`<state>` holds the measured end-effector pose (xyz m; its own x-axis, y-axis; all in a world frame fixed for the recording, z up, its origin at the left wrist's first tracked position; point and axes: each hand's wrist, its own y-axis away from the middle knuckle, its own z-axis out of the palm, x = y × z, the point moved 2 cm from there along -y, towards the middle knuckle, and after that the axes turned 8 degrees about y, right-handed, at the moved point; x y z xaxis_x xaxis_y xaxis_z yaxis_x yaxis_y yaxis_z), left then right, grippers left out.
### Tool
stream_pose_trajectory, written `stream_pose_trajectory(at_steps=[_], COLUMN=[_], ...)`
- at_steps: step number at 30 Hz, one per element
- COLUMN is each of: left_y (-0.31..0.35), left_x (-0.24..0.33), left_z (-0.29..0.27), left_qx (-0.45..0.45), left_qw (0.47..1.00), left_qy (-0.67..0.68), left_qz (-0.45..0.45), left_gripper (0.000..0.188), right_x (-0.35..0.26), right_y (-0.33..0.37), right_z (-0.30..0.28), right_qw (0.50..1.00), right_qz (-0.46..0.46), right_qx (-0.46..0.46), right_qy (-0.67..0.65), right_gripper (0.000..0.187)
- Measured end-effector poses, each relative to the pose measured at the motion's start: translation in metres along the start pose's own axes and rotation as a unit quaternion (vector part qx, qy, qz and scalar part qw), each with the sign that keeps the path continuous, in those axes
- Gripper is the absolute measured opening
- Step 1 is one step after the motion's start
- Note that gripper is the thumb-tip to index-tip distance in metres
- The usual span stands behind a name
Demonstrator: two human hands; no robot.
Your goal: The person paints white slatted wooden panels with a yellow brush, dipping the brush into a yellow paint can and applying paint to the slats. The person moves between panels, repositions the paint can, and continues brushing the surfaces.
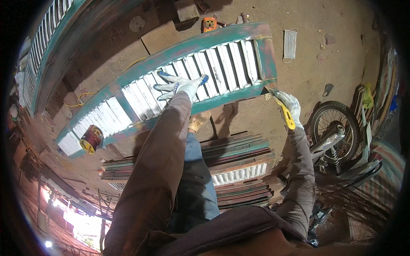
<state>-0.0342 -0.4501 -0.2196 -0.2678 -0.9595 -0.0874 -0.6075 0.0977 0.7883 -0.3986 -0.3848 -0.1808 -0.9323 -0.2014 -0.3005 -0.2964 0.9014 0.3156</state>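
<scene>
A louvered shutter panel with a worn green frame and white slats lies across the view, one long edge curved. My left hand, in a white glove with blue fingertips, rests on the slats with its fingers spread. Near the panel's right-hand corner, my gloved right hand is closed around a putty knife with a yellow handle. Its blade points at the frame's lower right corner; whether it touches the wood I cannot tell. A paint can stands on the panel's narrow left end.
Another curved shutter stands at the upper left. Stacked wooden strips lie near my legs. To the right is a motorbike wheel. A face mask and an orange power socket lie beyond the panel.
</scene>
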Motion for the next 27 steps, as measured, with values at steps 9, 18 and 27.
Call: stream_pose_trajectory(at_steps=[9,18,27], left_y=[-0.005,-0.012,-0.008], left_x=[0.002,-0.007,-0.013], left_z=[0.001,-0.002,0.003], left_qx=[0.001,-0.002,-0.003], left_qw=[1.0,1.0,1.0], left_qy=[0.0,0.02,0.022], left_qz=[0.006,0.001,0.02], left_gripper=[0.156,0.156,0.156], right_x=[-0.013,-0.07,-0.09], right_y=[-0.073,0.022,0.083], right_z=[0.023,0.052,0.12], right_qw=[0.863,0.745,0.846], right_qz=[0.164,0.448,0.339], right_qx=[0.263,0.249,0.294], right_qy=[-0.399,-0.427,-0.287], right_gripper=[0.027,0.046,0.033])
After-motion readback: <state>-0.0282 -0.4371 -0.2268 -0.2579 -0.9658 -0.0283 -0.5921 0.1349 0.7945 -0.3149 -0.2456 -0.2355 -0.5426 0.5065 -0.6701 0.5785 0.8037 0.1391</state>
